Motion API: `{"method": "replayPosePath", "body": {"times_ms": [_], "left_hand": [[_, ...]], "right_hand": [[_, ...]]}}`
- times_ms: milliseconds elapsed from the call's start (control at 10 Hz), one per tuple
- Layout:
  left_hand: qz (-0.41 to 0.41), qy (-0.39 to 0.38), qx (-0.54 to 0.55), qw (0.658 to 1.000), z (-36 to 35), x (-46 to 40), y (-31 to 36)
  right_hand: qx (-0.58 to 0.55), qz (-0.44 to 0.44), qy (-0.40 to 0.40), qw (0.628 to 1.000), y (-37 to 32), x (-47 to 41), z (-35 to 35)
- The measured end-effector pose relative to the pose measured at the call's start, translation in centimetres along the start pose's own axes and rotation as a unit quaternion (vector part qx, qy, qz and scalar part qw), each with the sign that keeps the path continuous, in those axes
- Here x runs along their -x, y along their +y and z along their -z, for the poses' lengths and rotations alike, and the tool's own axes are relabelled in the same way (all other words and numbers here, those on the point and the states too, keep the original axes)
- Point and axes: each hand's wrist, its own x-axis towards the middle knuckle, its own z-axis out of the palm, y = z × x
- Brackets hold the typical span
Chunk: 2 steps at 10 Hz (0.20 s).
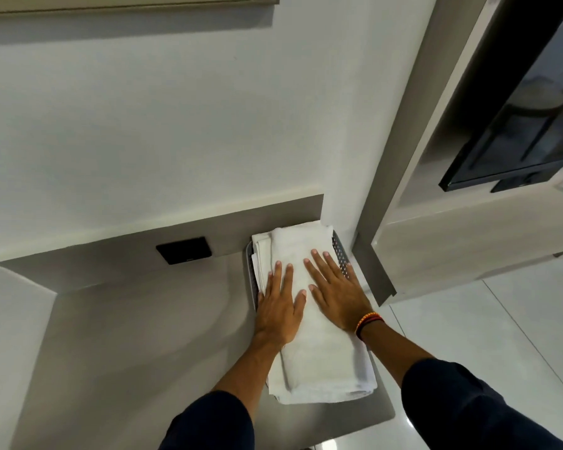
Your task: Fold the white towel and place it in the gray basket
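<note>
The white towel (pixel 319 355) lies folded into a long stack on top of the gray basket (pixel 340 252), whose perforated rim shows at the far right and left edges. The towel covers most of the basket and overhangs its near end. My left hand (pixel 281 306) rests flat on the towel's left side, fingers spread. Palm down beside it, my right hand (pixel 337 287) presses on the towel's right side. Neither hand grips anything.
The basket sits on a gray counter (pixel 137 326) at its right end, against the wall. A black switch plate (pixel 184 250) is on the backsplash. A wall column (pixel 376 271) stands right of the basket; a dark screen (pixel 527 131) hangs beyond. Glossy tiled floor lies below right.
</note>
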Motion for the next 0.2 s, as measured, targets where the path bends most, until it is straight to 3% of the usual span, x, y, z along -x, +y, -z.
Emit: {"method": "replayPosePath", "body": {"times_ms": [100, 200], "left_hand": [[-0.01, -0.022, -0.031, 0.999, 1.5, -0.5, -0.3], [-0.04, 0.013, -0.071, 0.997, 4.9, -0.9, -0.1]], "right_hand": [[0.019, 0.006, -0.004, 1.0, -0.3, -0.3, 1.1], [0.057, 0.024, 0.003, 0.998, -1.3, -1.0, 3.8]]}}
